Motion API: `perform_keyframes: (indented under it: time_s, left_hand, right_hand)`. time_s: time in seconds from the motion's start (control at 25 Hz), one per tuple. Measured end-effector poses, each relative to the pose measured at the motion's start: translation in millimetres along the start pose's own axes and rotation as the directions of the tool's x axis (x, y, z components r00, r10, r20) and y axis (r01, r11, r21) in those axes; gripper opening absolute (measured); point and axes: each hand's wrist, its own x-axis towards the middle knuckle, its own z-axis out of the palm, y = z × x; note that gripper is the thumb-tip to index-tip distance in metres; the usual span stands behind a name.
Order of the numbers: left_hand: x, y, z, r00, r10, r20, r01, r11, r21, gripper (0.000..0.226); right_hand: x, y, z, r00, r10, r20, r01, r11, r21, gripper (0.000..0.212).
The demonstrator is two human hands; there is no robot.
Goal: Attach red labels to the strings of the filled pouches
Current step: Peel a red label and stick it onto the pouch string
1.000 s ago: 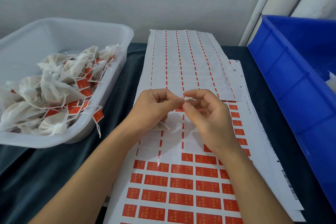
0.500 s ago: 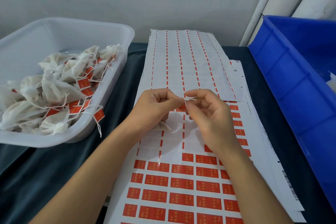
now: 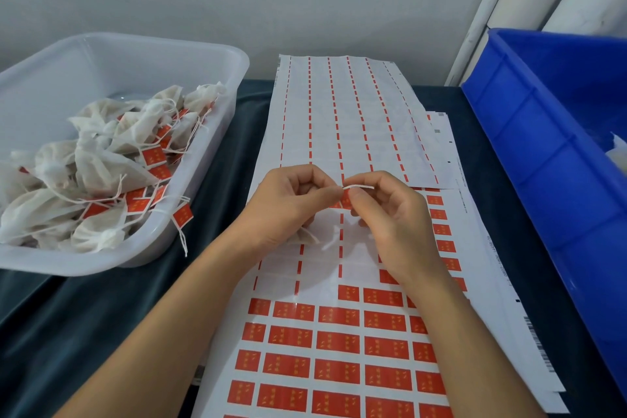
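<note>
Pinching at centre: white string [image 3: 359, 186] and red label [image 3: 346, 201] are held between curled fingers of left hand [image 3: 288, 205] and right hand [image 3: 390, 214]; labelled pouches [image 3: 101, 173] binned at 9 o'clock

Head view: even, soft, fairly bright light; source not visible. Shadows faint, e.g. a weak one under the white tub [image 3: 190, 214] at left of frame. Mild glare on the glossy label sheet [image 3: 305, 307], lower centre. Wide-angle distortion bends the blue crate [image 3: 529, 159] and the wall pipes at right edge. Slight overall softness; fine print on labels unreadable.
</note>
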Motion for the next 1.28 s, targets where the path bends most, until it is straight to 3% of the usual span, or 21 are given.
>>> perform_keyframes:
  time_s: [0.44, 0.84, 1.28]
  left_hand:
    - [-0.8, 1.4, 0.3, 0.999, 0.036, 0.007, -0.036, 0.999, 0.036, 0.011]
    - [1.7, -2.9, 3.6, 0.998, 0.044, -0.036, -0.041, 0.995, 0.09, 0.011]
    - [0.5, -2.3, 4.9, 0.998, 0.061, -0.015, -0.06, 0.996, 0.062, 0.012]
  right_hand:
    - [-1.1, -4.4, 2.1, 0.997, -0.062, -0.037, 0.056, 0.988, -0.146, 0.013]
    - [0.4, -2.1, 1.5, 0.998, -0.007, -0.066, 0.002, 0.996, -0.085, 0.008]
    - [-1.7, -3.1, 2.3, 1.0, -0.007, -0.006, 0.007, 0.999, -0.037, 0.006]
